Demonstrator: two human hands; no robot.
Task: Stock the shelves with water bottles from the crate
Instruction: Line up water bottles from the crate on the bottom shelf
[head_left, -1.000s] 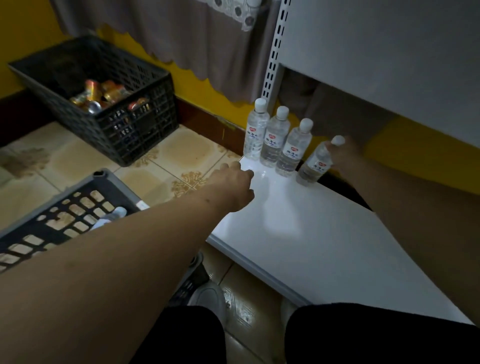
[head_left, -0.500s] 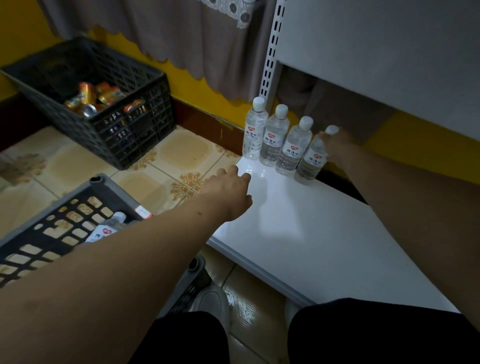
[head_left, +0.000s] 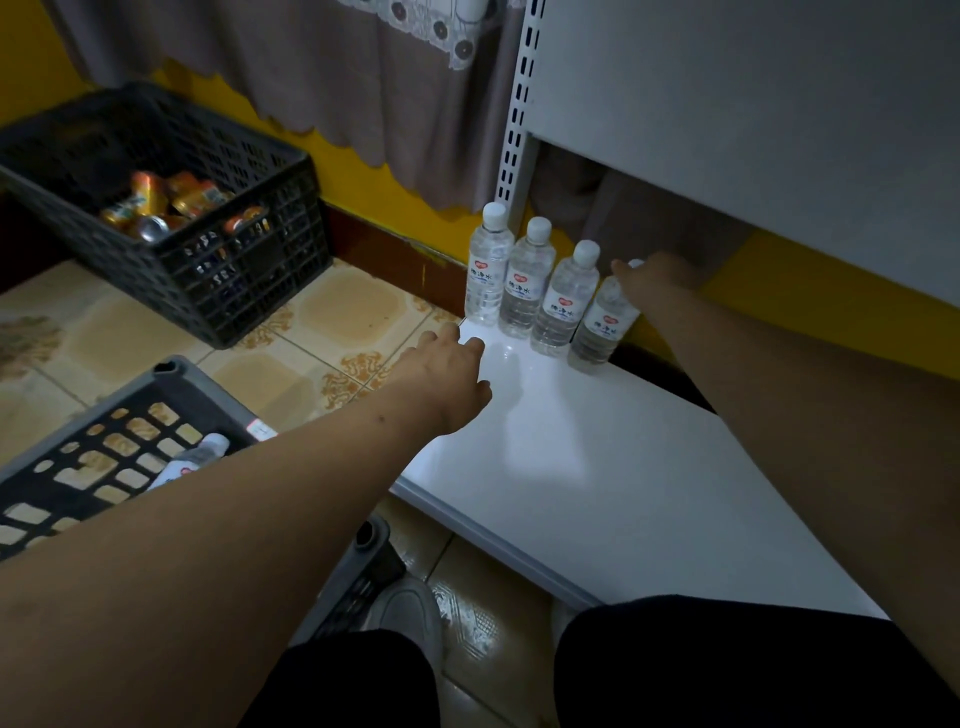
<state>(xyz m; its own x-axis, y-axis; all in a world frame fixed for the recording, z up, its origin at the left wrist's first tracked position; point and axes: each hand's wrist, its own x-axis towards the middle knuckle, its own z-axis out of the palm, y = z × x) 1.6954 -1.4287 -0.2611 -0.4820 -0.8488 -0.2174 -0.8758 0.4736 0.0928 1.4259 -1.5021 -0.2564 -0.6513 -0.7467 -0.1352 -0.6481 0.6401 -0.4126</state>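
Head view: right hand (head_left: 658, 274) grips edge-row bottle (head_left: 602, 325).

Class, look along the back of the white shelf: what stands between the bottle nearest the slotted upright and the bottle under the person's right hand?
Head view: two upright water bottles stand between the leftmost bottle and the bottle the right hand grips.

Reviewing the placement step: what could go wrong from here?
The fourth bottle leans under the right hand; let go like that, it may tip into the three bottles packed beside it. The left hand rests at the shelf corner, close enough to bump the row.
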